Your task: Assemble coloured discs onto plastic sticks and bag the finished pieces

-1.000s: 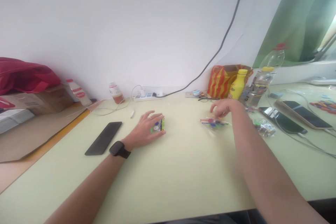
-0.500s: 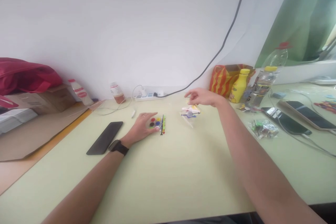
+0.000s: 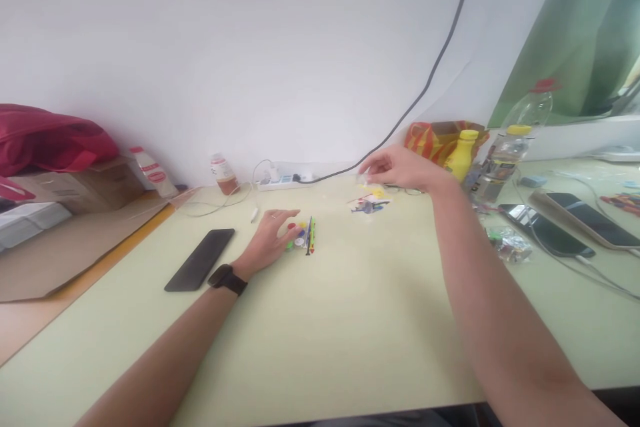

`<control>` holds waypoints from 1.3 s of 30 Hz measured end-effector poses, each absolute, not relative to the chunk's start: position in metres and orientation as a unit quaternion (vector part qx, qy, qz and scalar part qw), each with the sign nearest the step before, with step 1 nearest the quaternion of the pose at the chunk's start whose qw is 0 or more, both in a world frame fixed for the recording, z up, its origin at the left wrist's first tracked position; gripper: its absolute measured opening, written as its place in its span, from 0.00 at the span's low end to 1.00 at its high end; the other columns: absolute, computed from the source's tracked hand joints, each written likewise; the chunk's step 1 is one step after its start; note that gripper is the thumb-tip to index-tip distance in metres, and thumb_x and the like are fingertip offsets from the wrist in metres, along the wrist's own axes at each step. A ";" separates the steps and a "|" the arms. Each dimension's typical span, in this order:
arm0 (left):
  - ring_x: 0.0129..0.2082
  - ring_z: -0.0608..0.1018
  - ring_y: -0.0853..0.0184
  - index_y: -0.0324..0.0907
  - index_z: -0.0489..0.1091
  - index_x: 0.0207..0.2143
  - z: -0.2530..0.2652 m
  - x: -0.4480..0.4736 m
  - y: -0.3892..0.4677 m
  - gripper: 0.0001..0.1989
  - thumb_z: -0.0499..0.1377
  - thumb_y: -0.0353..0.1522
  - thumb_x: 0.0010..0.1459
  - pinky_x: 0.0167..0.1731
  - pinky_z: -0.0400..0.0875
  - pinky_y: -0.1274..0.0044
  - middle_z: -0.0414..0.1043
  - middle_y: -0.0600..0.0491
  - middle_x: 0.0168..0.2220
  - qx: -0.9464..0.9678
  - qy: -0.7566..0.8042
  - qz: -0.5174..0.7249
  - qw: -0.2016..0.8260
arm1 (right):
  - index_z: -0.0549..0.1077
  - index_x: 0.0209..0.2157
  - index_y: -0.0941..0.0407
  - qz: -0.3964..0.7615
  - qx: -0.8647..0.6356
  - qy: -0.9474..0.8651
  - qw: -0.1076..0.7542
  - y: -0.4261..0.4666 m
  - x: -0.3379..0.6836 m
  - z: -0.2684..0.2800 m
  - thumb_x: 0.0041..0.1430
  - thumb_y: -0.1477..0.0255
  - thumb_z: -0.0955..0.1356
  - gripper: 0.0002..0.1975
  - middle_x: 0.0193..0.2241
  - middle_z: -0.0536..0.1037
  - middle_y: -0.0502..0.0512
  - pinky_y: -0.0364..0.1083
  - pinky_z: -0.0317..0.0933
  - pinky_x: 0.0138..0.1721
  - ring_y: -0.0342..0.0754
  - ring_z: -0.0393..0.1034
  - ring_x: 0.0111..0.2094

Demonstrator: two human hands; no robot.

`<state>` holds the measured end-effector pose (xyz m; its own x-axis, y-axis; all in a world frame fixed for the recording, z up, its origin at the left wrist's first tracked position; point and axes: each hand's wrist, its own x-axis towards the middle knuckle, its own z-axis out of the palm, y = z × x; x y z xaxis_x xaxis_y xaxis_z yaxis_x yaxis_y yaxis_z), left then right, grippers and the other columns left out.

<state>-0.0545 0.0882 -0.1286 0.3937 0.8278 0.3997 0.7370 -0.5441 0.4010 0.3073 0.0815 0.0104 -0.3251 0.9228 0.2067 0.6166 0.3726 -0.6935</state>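
My left hand [image 3: 270,238] lies on the table with thumb and fingers apart, its thumb over a group of small round coloured pieces, with a blue disc [image 3: 301,234] among them. Just right of these, thin blue and green strips [image 3: 311,235] lie side by side. Farther back on the right, my right hand [image 3: 395,167] is raised with its fingers pinched on what looks like a clear plastic bag [image 3: 364,179]. Below it lies a loose pile of small blue-grey pieces [image 3: 369,205] and a yellow piece [image 3: 379,193].
A black phone [image 3: 200,260] lies left of my left hand. At the wall are a power strip [image 3: 277,183] and a bottle of brown drink [image 3: 225,177]. On the right stand a yellow bottle [image 3: 460,155] and clear bottles, near a bag of parts [image 3: 515,245] and charging phones [image 3: 545,230].
My right hand has risen slightly and moved right. The pieces below it lie more spread out, and the white-and-clear wrapping no longer covers them. My left thumb has shifted up over the discs.
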 end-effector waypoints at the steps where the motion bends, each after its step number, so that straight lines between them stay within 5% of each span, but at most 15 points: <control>1: 0.61 0.67 0.53 0.51 0.69 0.62 -0.129 -0.054 0.088 0.23 0.53 0.48 0.71 0.59 0.67 0.61 0.73 0.49 0.56 0.830 0.469 0.292 0.075 | 0.81 0.46 0.55 0.246 -0.493 -0.784 0.288 0.080 0.307 0.012 0.60 0.75 0.72 0.12 0.35 0.81 0.53 0.40 0.63 0.36 0.47 0.74 0.38; 9: 0.60 0.68 0.55 0.49 0.71 0.60 -0.126 -0.050 0.086 0.20 0.51 0.45 0.73 0.62 0.64 0.61 0.75 0.50 0.56 0.823 0.461 0.328 0.054 | 0.79 0.49 0.53 0.169 -0.521 -0.779 0.305 0.083 0.292 0.008 0.65 0.75 0.65 0.14 0.41 0.77 0.55 0.41 0.60 0.33 0.46 0.70 0.36; 16: 0.60 0.68 0.55 0.49 0.71 0.59 -0.126 -0.048 0.085 0.20 0.51 0.45 0.73 0.62 0.64 0.61 0.75 0.50 0.55 0.824 0.464 0.321 0.047 | 0.78 0.42 0.55 0.104 -0.638 -0.669 0.366 0.100 0.333 0.003 0.57 0.80 0.66 0.13 0.40 0.77 0.56 0.44 0.62 0.35 0.48 0.70 0.34; 25: 0.60 0.69 0.55 0.49 0.71 0.59 -0.127 -0.049 0.085 0.20 0.50 0.45 0.73 0.61 0.64 0.61 0.75 0.49 0.55 0.824 0.463 0.323 0.047 | 0.79 0.34 0.62 0.293 -0.659 -0.507 0.473 0.145 0.353 -0.077 0.54 0.79 0.69 0.06 0.29 0.79 0.60 0.44 0.72 0.35 0.48 0.73 0.31; 33: 0.60 0.68 0.55 0.49 0.71 0.59 -0.124 -0.047 0.081 0.20 0.49 0.45 0.74 0.62 0.63 0.59 0.75 0.49 0.56 0.826 0.462 0.320 0.043 | 0.75 0.53 0.62 0.302 -0.617 -0.534 0.493 0.166 0.326 -0.127 0.65 0.73 0.65 0.17 0.45 0.82 0.65 0.42 0.74 0.43 0.49 0.79 0.44; 39: 0.60 0.68 0.53 0.49 0.71 0.60 -0.120 -0.045 0.076 0.21 0.52 0.45 0.72 0.61 0.65 0.58 0.74 0.48 0.55 0.830 0.451 0.325 0.039 | 0.72 0.59 0.57 0.240 -0.582 -0.629 0.455 0.169 0.307 -0.123 0.67 0.70 0.65 0.21 0.59 0.75 0.63 0.46 0.66 0.58 0.49 0.71 0.58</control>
